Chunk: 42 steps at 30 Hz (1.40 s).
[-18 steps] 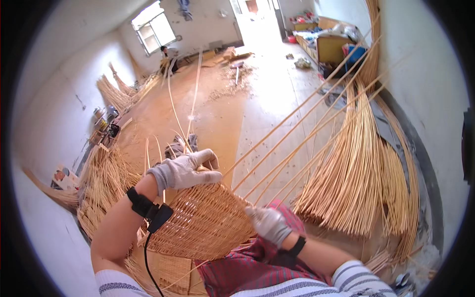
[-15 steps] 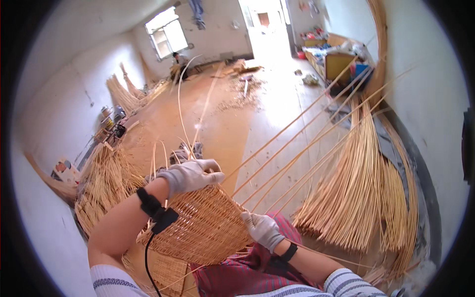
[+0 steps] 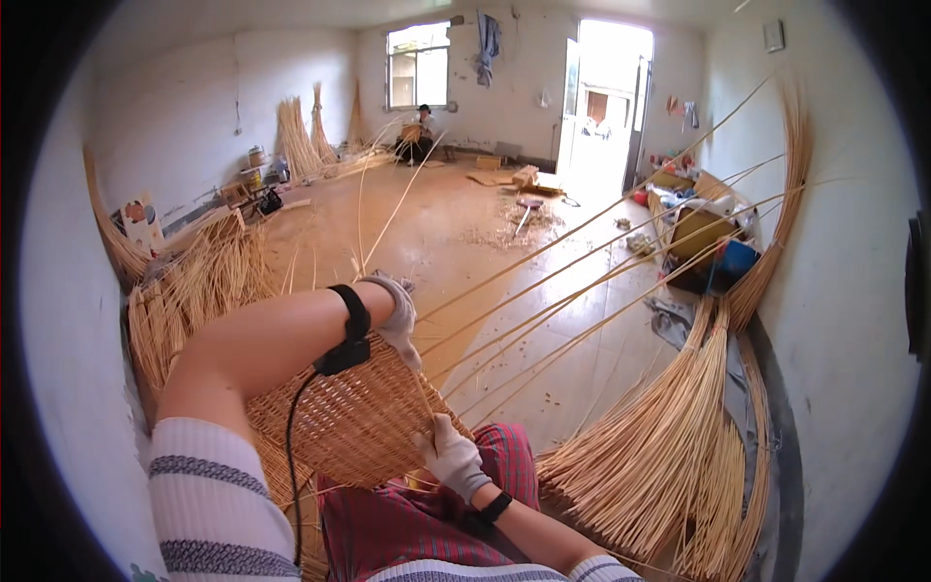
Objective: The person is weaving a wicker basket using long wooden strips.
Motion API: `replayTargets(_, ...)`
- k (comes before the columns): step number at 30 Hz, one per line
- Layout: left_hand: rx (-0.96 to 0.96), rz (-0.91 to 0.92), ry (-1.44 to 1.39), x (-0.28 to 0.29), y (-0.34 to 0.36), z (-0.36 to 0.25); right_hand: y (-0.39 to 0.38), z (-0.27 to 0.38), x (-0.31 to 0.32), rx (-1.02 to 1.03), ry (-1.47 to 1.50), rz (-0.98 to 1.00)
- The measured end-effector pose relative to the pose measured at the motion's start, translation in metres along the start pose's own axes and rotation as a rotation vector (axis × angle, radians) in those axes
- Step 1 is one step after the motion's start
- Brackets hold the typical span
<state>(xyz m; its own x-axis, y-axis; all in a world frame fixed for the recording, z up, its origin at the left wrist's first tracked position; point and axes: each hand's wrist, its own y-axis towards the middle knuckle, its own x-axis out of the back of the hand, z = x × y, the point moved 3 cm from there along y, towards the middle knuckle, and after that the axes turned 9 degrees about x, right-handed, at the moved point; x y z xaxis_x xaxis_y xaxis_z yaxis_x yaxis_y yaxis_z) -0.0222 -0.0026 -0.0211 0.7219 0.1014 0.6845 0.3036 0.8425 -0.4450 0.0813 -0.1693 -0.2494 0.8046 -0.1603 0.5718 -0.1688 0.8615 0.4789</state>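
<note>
A woven wicker piece (image 3: 339,432) lies over my lap on red checked cloth (image 3: 504,451), with long loose canes (image 3: 543,262) fanning out from it. My left hand (image 3: 396,315), in a pale glove, is bent down at the upper edge, fingers closed on a pale cane strip; they are partly hidden. My right hand (image 3: 449,451), also gloved, grips that strip against the weave at the right side. A black strap with a device and cable (image 3: 344,354) is on my left forearm.
Cane bundles (image 3: 645,456) lie along the right wall, more (image 3: 194,291) at left. Another person (image 3: 417,141) sits by the far wall near the window. A cluttered box (image 3: 698,238) stands at right, short of the doorway. Scraps and a tool (image 3: 524,213) lie on the floor.
My view has lifted, showing more of the far wall. My left forearm has swung across with the wrist bending down, and my right hand has moved left along the weave.
</note>
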Motion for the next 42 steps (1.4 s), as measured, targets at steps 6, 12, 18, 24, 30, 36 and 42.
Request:
replayTargets(6, -0.169, -0.156, -0.093, -0.02, -0.052, 0.022, -0.05, -0.019, 0.023, 0.002, -0.414, 0.016)
replayTargets(12, 0.203, 0.13, -0.267, -0.014, -0.163, 0.045, 0.04, -0.004, -0.001, 0.082, 0.105, 0.077)
replayTargets(18, 0.45, -0.117, 0.007, 0.05, -0.27, 0.123, 0.195, 0.122, 0.058, 0.313, -0.394, 0.068)
replayTargets(24, 0.792, -0.73, -0.309, 0.125, -0.338, 0.115, 0.276, 0.172, 0.245, 0.487, -0.998, -0.334)
replayTargets(30, 0.503, -1.063, -0.496, 0.089, -0.316, 0.129, 0.264, 0.224, 0.344, 0.565, -1.153, -0.31)
replayTargets(36, -0.176, -1.138, -0.784, 0.039, -0.223, 0.096, 0.173, 0.195, 0.353, 0.414, -1.268, -0.006)
replayTargets(42, -0.401, -0.629, -1.041, -0.019, -0.133, 0.014, 0.085, 0.098, 0.284, -0.067, -0.806, 0.514)
